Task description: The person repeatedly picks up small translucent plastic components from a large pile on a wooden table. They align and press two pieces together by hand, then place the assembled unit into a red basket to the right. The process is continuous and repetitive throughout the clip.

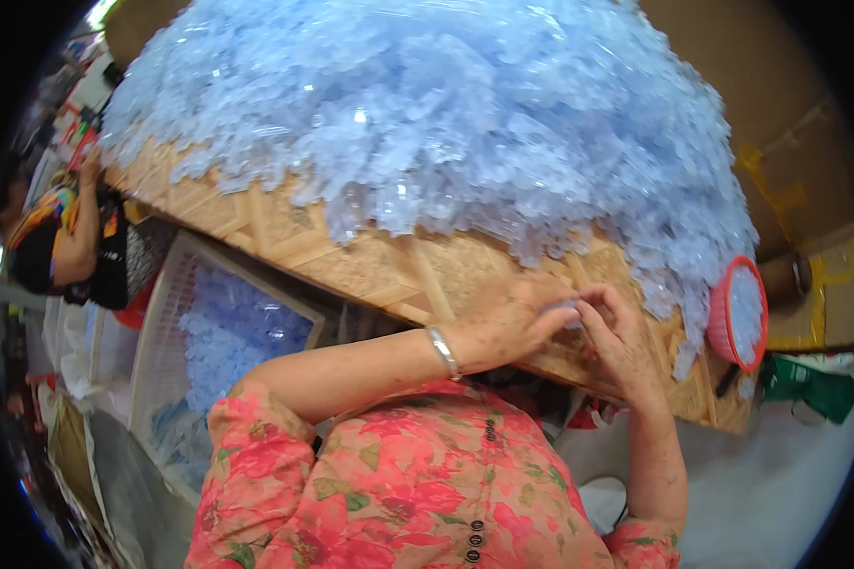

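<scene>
Over the table's near edge my left hand [503,322], partly smeared by motion and with a silver bracelet at the wrist, meets my right hand [624,349]. Between their pinched fingertips is a small translucent bluish piece [562,305], mostly covered by the fingers. Just beyond them rises a large heap of clear, pale-blue plastic pieces [446,123], spilling in ragged clumps onto the wood-patterned tabletop [304,232].
A red-rimmed basket [721,318] with similar pieces stands at the table's right end. Below the table on the left, a white crate [157,322] holds more. Another person's arm [81,228] reaches to the table's far left. Cardboard [797,161] borders the heap at right.
</scene>
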Demonstrator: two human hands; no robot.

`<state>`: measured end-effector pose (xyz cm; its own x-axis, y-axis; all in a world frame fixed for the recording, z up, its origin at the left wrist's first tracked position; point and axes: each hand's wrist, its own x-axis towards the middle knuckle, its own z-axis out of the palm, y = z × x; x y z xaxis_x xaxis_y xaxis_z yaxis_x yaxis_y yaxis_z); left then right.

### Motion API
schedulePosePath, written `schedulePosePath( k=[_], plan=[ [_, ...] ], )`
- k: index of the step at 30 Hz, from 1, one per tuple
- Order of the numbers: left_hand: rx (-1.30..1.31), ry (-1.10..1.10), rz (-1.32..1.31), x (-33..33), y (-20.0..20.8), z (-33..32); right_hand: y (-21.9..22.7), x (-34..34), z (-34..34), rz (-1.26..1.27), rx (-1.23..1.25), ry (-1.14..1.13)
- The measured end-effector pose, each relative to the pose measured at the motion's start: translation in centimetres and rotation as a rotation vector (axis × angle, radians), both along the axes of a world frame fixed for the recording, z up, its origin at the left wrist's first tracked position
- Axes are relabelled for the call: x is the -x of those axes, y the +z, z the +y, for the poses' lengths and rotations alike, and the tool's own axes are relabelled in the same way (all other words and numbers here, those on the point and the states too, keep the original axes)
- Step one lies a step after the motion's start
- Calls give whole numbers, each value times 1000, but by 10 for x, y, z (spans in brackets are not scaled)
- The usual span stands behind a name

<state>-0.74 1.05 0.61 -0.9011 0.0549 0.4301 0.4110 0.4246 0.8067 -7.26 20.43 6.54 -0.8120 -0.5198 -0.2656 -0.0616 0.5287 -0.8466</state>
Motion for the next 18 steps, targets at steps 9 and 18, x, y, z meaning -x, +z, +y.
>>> schedulePosePath(
  k=[9, 18],
  plan=[
    [-416, -259, -848, 7, 34, -10, 2, 2, -8, -441, 123, -119],
    [-512, -264, -830, 11, 16, -3, 0, 6, -7, -559, 150, -122]
  ],
)
